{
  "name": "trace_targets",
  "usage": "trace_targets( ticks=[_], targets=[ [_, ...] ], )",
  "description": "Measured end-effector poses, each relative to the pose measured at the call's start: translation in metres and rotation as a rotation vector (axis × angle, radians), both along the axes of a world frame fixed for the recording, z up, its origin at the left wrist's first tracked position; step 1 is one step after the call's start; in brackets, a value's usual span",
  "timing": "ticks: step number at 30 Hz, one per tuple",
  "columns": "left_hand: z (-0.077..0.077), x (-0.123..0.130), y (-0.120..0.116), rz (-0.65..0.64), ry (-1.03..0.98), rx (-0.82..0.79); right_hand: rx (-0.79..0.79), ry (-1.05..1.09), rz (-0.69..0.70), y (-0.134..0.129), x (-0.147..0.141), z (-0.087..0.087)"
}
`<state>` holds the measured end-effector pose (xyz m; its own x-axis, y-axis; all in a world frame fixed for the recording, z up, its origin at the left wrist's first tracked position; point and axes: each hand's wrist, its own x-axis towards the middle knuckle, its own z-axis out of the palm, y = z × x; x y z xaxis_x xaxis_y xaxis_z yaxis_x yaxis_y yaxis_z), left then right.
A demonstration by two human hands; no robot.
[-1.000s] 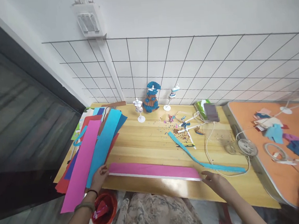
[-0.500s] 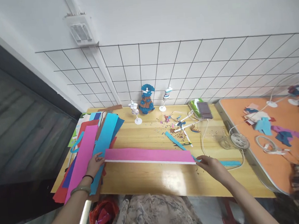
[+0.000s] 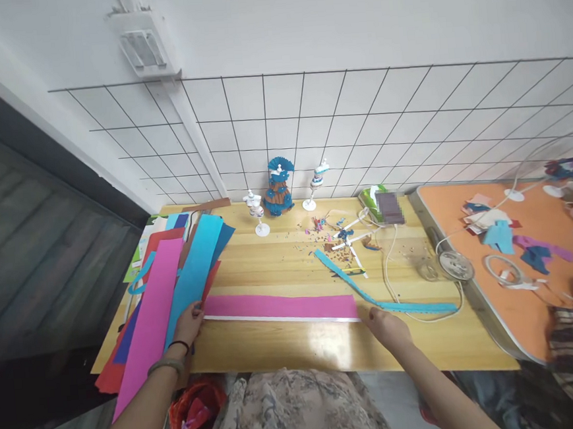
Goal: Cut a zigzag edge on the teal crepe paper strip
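Note:
A pink paper strip (image 3: 278, 306) with a white band along its near edge stretches sideways over the wooden table. At its left end, my left hand (image 3: 190, 322) is closed on the strip's corner, beside the stacked sheets. My right hand (image 3: 389, 329) is closed at the opposite end, its fingertips curled out of sight against the white-edged corner. Just beyond that hand lies a bent narrow blue strip (image 3: 413, 307). Left of my left hand, a long pink sheet (image 3: 155, 311) and a blue sheet (image 3: 197, 268) lie on the pile.
Two small white mannequins (image 3: 253, 207) (image 3: 317, 179) flank a blue-and-brown paper dress figure (image 3: 279, 188) by the wall. Paper scraps (image 3: 342, 253), a cable (image 3: 387, 266) and a tape roll (image 3: 455, 265) lie to the right. An orange table (image 3: 495, 290) adjoins; a red bag (image 3: 197, 413) sits below.
The pink strip and both hands have come slightly nearer the table's front edge. My right hand has moved left, uncovering more of the narrow blue strip.

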<state>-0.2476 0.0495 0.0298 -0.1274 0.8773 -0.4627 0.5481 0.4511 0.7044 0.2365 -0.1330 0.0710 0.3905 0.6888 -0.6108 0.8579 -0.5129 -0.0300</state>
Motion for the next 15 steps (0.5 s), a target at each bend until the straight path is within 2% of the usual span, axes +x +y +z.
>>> trace_targets(
  ticks=[8,15],
  targets=[
    [-0.007,-0.005,0.002,-0.013,0.020,0.030,-0.033,-0.134,-0.045,-0.002,-0.035,-0.011],
    [-0.013,-0.012,0.000,-0.033,-0.003,0.031,0.061,-0.186,-0.062,-0.010,-0.049,-0.010]
  ],
)
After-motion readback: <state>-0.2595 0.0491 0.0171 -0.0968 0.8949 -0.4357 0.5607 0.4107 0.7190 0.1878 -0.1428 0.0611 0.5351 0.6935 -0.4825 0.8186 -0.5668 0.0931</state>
